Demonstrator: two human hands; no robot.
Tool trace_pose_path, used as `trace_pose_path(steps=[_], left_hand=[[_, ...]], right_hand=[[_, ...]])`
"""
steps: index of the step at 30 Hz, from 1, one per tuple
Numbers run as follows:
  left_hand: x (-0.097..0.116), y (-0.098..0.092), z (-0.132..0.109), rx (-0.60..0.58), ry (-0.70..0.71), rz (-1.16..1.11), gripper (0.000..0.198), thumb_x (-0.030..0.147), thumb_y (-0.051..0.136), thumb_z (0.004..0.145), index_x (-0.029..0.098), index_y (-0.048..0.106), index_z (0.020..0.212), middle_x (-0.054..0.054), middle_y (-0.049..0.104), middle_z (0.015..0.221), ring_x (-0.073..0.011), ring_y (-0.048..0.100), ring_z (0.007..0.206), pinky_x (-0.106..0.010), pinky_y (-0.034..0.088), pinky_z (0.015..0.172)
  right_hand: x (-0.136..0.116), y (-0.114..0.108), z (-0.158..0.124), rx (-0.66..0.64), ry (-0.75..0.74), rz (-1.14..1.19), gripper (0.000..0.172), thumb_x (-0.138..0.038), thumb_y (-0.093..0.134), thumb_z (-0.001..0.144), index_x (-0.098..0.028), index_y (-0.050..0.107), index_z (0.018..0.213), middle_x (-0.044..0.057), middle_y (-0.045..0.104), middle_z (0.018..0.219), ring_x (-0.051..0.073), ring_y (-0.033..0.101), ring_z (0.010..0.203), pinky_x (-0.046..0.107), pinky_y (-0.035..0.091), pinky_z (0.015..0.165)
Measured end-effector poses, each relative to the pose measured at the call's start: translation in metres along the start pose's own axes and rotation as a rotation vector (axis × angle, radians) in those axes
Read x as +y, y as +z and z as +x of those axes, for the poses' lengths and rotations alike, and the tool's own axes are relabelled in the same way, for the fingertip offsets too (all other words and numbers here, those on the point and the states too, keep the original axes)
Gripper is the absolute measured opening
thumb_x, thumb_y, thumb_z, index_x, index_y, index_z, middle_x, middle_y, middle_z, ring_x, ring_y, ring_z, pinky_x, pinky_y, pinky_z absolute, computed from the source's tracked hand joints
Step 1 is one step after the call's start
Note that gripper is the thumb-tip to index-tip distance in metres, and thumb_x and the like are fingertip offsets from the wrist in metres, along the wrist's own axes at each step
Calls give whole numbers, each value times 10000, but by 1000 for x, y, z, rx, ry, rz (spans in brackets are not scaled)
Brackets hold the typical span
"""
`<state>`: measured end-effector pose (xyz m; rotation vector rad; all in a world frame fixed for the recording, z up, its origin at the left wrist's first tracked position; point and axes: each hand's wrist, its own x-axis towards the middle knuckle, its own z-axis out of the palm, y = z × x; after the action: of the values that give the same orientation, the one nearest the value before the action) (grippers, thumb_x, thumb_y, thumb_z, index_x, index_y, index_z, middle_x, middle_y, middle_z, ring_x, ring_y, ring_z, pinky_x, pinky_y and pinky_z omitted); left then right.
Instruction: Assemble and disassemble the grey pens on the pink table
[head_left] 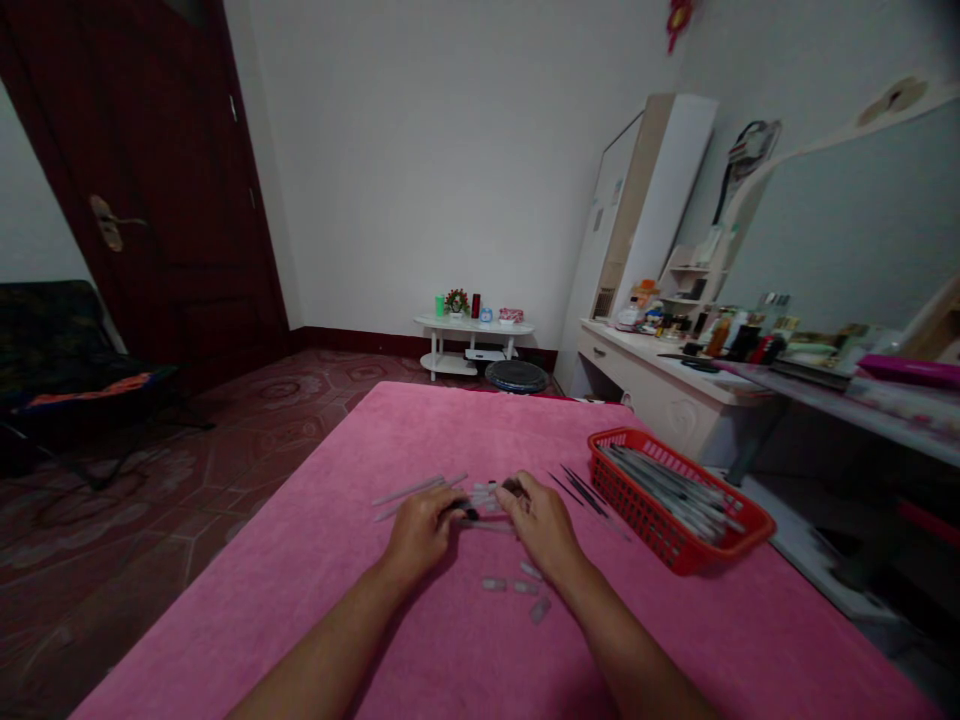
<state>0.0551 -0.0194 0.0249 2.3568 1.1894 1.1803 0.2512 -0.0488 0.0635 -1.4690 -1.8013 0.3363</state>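
My left hand (424,530) is closed, fingertips pinched on a small dark piece (466,510) too blurred to name. Just to its right, my right hand (538,518) is also pinched, around another small dark piece (513,487) that its fingers partly hide. Between the hands lie several short pale pieces (484,492), and a thin clear tube (486,526) runs just in front of them. Beyond my left hand rest pale, slender tubes (409,490). Several translucent caps (525,588) are scattered nearer to me. Thin black sticks (583,490), like pen refills, lie right of my right hand.
A red plastic basket (637,515) full of grey pen-like sticks (667,485) stands on the right of the pink cloth (300,600). Past the far edge are a round dark lid (517,376) and a small white table (472,325). A cluttered dresser (660,365) is at right, a chair (67,350) at left.
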Motion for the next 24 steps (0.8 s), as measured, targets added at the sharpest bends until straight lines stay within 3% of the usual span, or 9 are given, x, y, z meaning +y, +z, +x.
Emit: trace_pose_path(steps=[3,10,13,17,24], left_hand=[[2,-1,1,-13,3,-20,174,209,557,836,213,710,917,-52,728,879,-201,656,793,-295,475,726],[-1,2,0,-22,28,-39,195,245,559,841,210,709,960,-64,726,884,-198,657,793,-286,481,708],[-4,3,0,-4,4,-33,196,224,552,836,201,709,951,-75,730,886,-208,659,801,-301,492,725],[-3,1,1,4,-23,-28,196,229,548,839,192,709,943,-85,734,901,-223,662,816,-326,495,757],[1,0,1,-27,0,-28,193,191,561,821,191,712,942,-77,729,891,-214,652,812,-302,484,740]], right_hand=[[-2,-1,0,-9,-22,8,167,-314,499,856,-199,584,770,-5,620,678,126,541,605,208,303,550],[1,1,-1,-26,69,-146,439,-435,370,922,-199,563,606,5,559,527,136,509,528,236,263,522],[1,-1,1,-7,42,-78,339,-453,448,886,-206,595,707,7,608,605,142,532,564,227,291,531],[1,-2,1,6,-29,15,180,-348,499,853,-211,602,801,1,641,687,139,549,595,216,323,545],[4,1,-1,-8,36,-68,356,-415,428,893,-201,579,652,-2,577,553,130,512,527,221,288,505]])
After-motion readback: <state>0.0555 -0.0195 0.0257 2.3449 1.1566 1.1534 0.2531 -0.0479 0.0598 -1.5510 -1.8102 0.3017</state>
